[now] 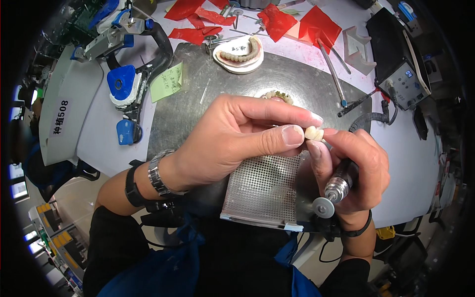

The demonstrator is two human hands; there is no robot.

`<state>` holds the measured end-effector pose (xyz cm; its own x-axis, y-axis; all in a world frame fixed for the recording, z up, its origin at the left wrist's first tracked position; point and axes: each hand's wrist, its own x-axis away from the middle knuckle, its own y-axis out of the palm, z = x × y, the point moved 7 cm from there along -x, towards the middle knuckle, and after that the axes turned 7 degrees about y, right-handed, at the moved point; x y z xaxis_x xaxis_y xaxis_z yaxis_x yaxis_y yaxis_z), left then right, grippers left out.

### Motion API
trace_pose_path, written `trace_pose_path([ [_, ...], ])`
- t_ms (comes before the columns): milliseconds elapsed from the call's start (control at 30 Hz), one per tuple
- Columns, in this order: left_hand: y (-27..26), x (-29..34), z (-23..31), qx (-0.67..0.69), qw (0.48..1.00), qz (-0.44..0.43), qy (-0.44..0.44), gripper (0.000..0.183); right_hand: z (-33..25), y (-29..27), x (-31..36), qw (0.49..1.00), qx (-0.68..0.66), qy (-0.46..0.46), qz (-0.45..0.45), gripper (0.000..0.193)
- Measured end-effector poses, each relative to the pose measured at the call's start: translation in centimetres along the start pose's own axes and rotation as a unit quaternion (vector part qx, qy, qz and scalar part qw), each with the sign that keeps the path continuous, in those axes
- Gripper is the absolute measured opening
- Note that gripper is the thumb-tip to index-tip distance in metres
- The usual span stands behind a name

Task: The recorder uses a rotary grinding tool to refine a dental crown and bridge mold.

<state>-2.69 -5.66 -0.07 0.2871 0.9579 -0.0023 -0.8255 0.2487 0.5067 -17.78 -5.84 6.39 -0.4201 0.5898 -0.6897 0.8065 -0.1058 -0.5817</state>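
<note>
Left fingers [293, 135]: thumb and index nearly together, pinching a small cream tooth crown [313, 133] from its left. Right thumb and index, also nearly closed, meet the same crown from the other side. Crown is held above the far right corner of the perforated grille [262, 190] (landmark). Left hand [222, 141]: back uppermost, reaching across beyond the grille; forearm enters left of it, with metal watch [159, 173] and black strap [131, 190] at the wrist. Right hand [368, 171]: curled, right of the grille, cradling a dark handpiece [344, 178]; its grey disc [323, 208] points back toward the body. Black band [357, 230] on that wrist.

Beyond the grille, on the surface [113, 129]: a tooth-set piece [281, 95], partly hidden by the left hand; farther, a white model [240, 67] with a tooth row. Far left of the grille: green note [167, 84], then blue-and-black articulator [122, 81]. Far right: black control box [403, 74]. Farthest beyond: red sheets [321, 27].
</note>
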Motion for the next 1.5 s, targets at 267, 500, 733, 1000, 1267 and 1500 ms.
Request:
trace_pose_path([
  [267,-0.3,0.1,-0.5,0.047,0.999,0.004,-0.018,0.026,0.3,0.4,-0.2,1.0,-0.009,0.008,0.005,0.027],
  [500,-2.0,0.2,-1.0,0.08,0.993,0.081,-0.017,0.028,2.2,0.0,-0.1,0.993,-0.01,0.12,0.011,0.037],
  [733,-4.9,0.3,-0.8,0.083,0.984,0.15,0.053,0.03,3.6,0.2,0.2,0.991,-0.006,0.112,0.07,0.031],
  [1000,-1.3,0.5,0.4,-0.012,0.991,-0.076,0.11,0.038,3.2,0.0,0.7,0.984,0.083,0.097,0.122,0.035],
  [1267,-2.6,0.5,0.0,0.065,0.977,0.201,-0.016,0.036,3.6,1.6,1.6,0.983,0.069,0.097,0.141,0.031],
  [1500,-6.7,-2.2,-2.1,0.024,0.987,0.157,0.008,0.046,5.1,3.9,1.6,0.987,0.005,0.138,0.086,0.031],
])
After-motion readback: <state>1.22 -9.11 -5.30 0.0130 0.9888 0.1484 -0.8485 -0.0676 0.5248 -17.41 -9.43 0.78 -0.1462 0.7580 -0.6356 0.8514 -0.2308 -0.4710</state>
